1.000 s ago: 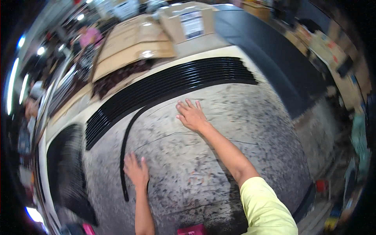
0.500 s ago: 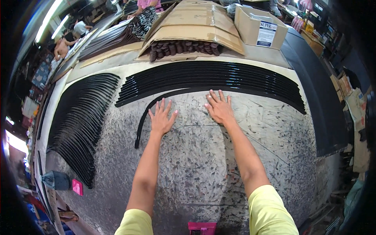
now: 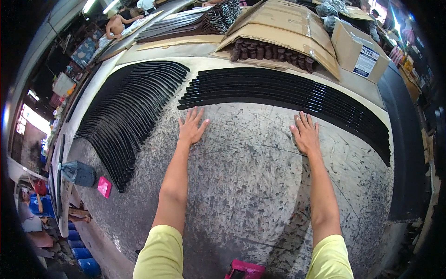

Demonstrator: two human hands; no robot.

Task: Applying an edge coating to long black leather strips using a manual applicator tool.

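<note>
Several long black flexible strips (image 3: 278, 90) lie side by side in a shallow arc across the far part of the worn, speckled table (image 3: 241, 186). My left hand (image 3: 191, 126) lies flat with fingers apart, its fingertips at the near edge of the closest strip, by the row's left end. Farther right, my right hand (image 3: 306, 135) rests palm down, fingers stretched out, its tips close to the same edge. Neither hand grips anything. A second batch of black strips (image 3: 130, 102), fanned and curved, covers the table to the left.
Flattened cardboard (image 3: 283, 28) covers dark brown rolled pieces (image 3: 272, 52) at the back. An open carton (image 3: 360, 51) stands beside it. Black sheeting (image 3: 406, 139) runs down the right side. A dark plastic container (image 3: 78, 173) and a pink object (image 3: 104, 187) sit at left; another pink object (image 3: 248, 269) is nearest me.
The nearest strip's left end, which curved down toward me, now lies along the row. My right hand has moved right along the row, farther from my left hand. The view has shifted.
</note>
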